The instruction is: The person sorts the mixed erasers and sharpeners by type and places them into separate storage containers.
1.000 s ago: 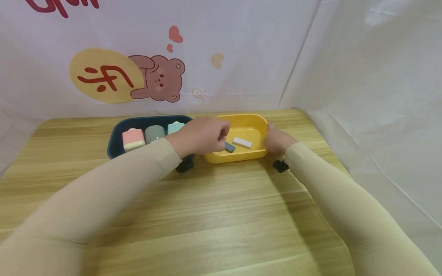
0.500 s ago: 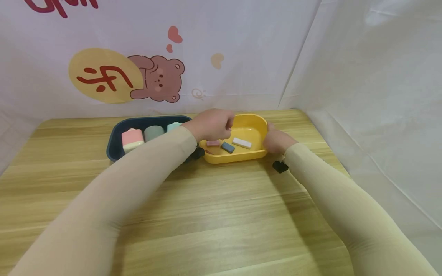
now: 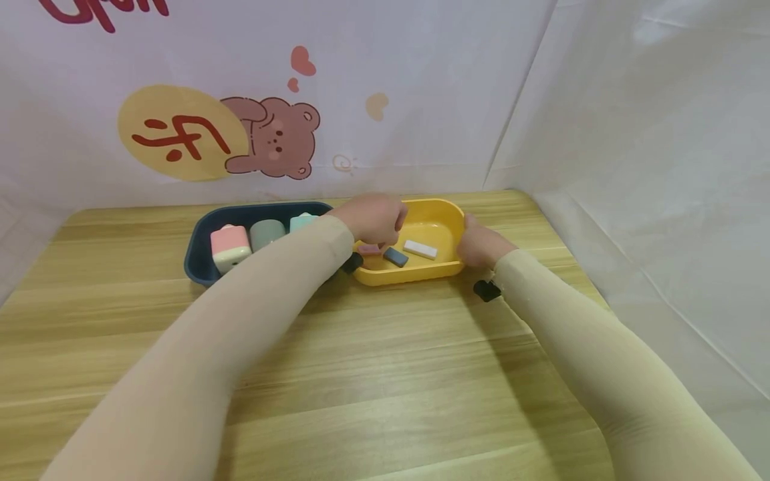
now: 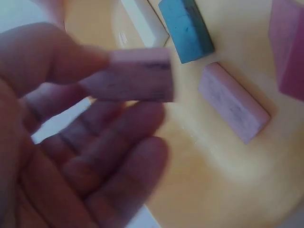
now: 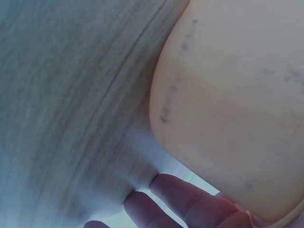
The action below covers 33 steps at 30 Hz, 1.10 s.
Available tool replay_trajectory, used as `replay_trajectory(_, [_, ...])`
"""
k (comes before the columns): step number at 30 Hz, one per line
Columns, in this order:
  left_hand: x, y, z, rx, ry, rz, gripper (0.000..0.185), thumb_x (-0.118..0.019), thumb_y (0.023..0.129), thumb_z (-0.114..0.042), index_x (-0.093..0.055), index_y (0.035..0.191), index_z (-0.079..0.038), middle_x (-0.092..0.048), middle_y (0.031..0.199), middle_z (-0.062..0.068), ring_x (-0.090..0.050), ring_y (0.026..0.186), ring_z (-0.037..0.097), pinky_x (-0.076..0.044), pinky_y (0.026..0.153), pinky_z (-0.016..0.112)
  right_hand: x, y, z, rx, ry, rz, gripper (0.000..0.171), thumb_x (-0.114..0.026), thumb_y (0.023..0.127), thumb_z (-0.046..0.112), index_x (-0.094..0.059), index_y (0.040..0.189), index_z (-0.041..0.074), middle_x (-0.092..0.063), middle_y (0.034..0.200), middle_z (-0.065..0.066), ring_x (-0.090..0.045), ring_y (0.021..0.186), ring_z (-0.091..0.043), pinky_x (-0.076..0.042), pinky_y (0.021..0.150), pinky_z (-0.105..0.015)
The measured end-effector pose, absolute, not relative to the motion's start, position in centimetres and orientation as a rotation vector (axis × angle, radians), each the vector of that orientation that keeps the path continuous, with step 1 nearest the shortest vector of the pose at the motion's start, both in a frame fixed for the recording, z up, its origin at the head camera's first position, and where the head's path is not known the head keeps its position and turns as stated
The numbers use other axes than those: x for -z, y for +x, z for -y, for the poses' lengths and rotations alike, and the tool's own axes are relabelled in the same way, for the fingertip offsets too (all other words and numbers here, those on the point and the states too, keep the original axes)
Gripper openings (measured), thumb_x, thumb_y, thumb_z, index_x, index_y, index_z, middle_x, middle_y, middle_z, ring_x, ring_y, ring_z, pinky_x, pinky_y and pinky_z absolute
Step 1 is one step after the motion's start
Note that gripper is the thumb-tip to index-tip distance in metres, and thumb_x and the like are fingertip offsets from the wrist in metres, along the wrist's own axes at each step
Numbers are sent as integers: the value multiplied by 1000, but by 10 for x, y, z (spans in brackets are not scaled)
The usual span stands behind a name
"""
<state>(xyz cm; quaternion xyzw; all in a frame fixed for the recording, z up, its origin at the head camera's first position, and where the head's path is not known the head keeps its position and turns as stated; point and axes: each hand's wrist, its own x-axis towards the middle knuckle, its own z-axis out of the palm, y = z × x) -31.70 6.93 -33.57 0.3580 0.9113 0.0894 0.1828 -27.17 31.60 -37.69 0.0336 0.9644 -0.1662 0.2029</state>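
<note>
My left hand (image 3: 375, 219) is over the left part of a yellow bin (image 3: 412, 272). Between thumb and fingers it pinches a smudged pink eraser (image 4: 137, 73), slightly blurred in the left wrist view. Inside the bin lie a white eraser (image 3: 420, 249), a dark blue-grey eraser (image 3: 396, 257) and another pink eraser (image 4: 232, 102). A deeper pink block (image 4: 287, 52) shows at that view's right edge. At the bin's right end, my right hand (image 3: 479, 244) grips the wall, its fingers along the outside; the thumb is mostly hidden.
To the left of the yellow bin stands a navy bin (image 3: 194, 267). It holds a pink-and-cream container (image 3: 230, 246), a grey-green one (image 3: 267, 232) and a mint one (image 3: 303, 221), partly behind my left sleeve. A printed cloth (image 3: 421, 100) hangs behind the wooden table (image 3: 385, 374).
My left hand has moved right and a little up from the bin's left side, then settled slightly lower, uncovering the dark and pink erasers. The right hand stays at the bin's right end.
</note>
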Motion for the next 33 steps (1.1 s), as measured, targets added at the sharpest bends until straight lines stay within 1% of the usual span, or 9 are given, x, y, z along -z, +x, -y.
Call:
replay_trajectory(2, [336, -317, -69, -216, 995, -2533, 10, -61, 93, -9, -61, 102, -14, -78, 85, 9, -65, 69, 18, -50, 80, 32, 377, -271, -315, 473, 95, -2695, 92, -44, 89, 6, 9, 163, -8, -60, 129, -33, -59, 84, -32, -48, 71, -34])
replay_trajectory(5, [335, -315, -68, -178, 967, -2491, 12, -61, 94, -7, -61, 103, -14, -78, 87, 12, -66, 71, 21, -50, 82, 32, 376, -270, -313, 479, 99, -2698, 91, -43, 89, 5, 8, 163, -8, -60, 129, -33, -61, 91, -35, -49, 74, -36])
replay_trajectory(8, [334, -314, -68, -154, 940, -2485, 14, -67, 93, -8, -63, 105, -15, -77, 90, 10, -67, 80, 22, -51, 85, 33, 376, -270, -313, 480, 101, -2696, 90, -42, 89, 5, 8, 163, -8, -59, 131, -33, -61, 96, -36, -49, 77, -36])
replay_trajectory(12, [333, -312, -69, -134, 921, -2492, 25, -74, 94, -19, -66, 117, -15, -70, 106, 4, -62, 94, 22, -51, 90, 35, 376, -269, -313, 492, 95, -2691, 89, -42, 89, 5, 7, 162, -9, -58, 131, -33, -60, 97, -37, -49, 79, -37])
replay_trajectory(15, [332, -312, -68, -146, 906, -2493, 34, -72, 98, -27, -64, 129, -13, -64, 119, 3, -59, 103, 23, -49, 95, 37, 376, -269, -313, 489, 86, -2696, 88, -42, 89, 5, 6, 162, -9, -59, 128, -33, -61, 95, -36, -50, 78, -37])
replay_trajectory(17, [332, -313, -67, -157, 890, -2496, 37, -69, 100, -25, -63, 133, -12, -64, 124, 3, -58, 106, 24, -49, 97, 38, 376, -269, -313, 483, 86, -2700, 88, -42, 89, 5, 5, 162, -9, -60, 127, -32, -61, 96, -36, -50, 80, -37])
replay_trajectory(22, [332, -320, -62, -182, 881, -2553, 40, -64, 100, -24, -62, 138, -12, -63, 130, 3, -58, 111, 25, -50, 102, 40, 375, -268, -312, 462, 88, -2703, 88, -41, 91, 7, 7, 162, -9, -62, 125, -31, -62, 97, -37, -50, 79, -37])
replay_trajectory(29, [316, -311, -42, -140, 929, -2696, 45, -60, 102, -31, -59, 144, -14, -63, 143, 6, -60, 118, 25, -49, 109, 45, 377, -268, -313, 477, 83, -2696, 90, -42, 90, 5, 9, 162, -9, -62, 122, -32, -60, 81, -31, -49, 66, -33])
replay_trajectory(33, [304, -303, -20, -149, 908, -2758, 49, -60, 104, -34, -55, 148, -15, -60, 149, 8, -60, 127, 27, -49, 112, 49, 379, -267, -317, 472, 62, -2705, 90, -44, 90, 5, 8, 161, -11, -62, 121, -33, -62, 88, -33, -51, 72, -35])
